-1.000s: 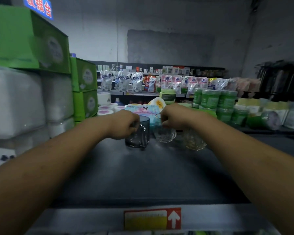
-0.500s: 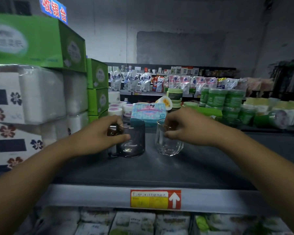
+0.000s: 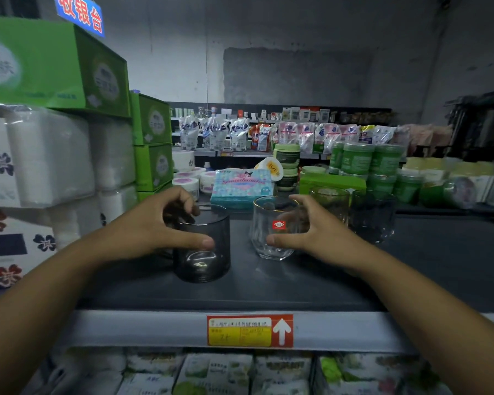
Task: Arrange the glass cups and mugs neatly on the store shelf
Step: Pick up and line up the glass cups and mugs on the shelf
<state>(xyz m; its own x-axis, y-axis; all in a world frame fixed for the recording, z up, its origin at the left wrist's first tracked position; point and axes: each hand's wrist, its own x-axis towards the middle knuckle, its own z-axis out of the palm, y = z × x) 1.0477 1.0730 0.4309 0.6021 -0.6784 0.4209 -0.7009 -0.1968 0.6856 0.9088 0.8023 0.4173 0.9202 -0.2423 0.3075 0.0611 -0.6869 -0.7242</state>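
— How many glasses are on the shelf [image 3: 268, 286]?

— Four, all upright on the dark top. A grey mug [image 3: 203, 252] is nearest the front, left of centre. A clear cup [image 3: 274, 240] with a red sticker stands just to its right, with a gap between them. Behind and to the right of the cup are a green glass [image 3: 330, 202] and a dark glass [image 3: 372, 216], side by side.

— And the hands?

— Two, one for each front piece. The left hand [image 3: 151, 228] curls round the mug, thumb across its front wall and fingers bent over the back rim. The right hand [image 3: 314, 232] wraps the cup, with the thumb on its front. Its fingers are behind the cup and show through the glass.

— Is either glass lifted?

— No, both bases sit on the shelf.

— What else is around?

— One red and yellow price tag [image 3: 250, 330] is on the shelf edge. One blue tissue box [image 3: 241, 185] lies behind the mug and cup. Three green boxes [image 3: 151, 118] are stacked at the left, above white paper packs [image 3: 49, 155]. I can't count the green jars [image 3: 357, 158] at the back right; they overlap.
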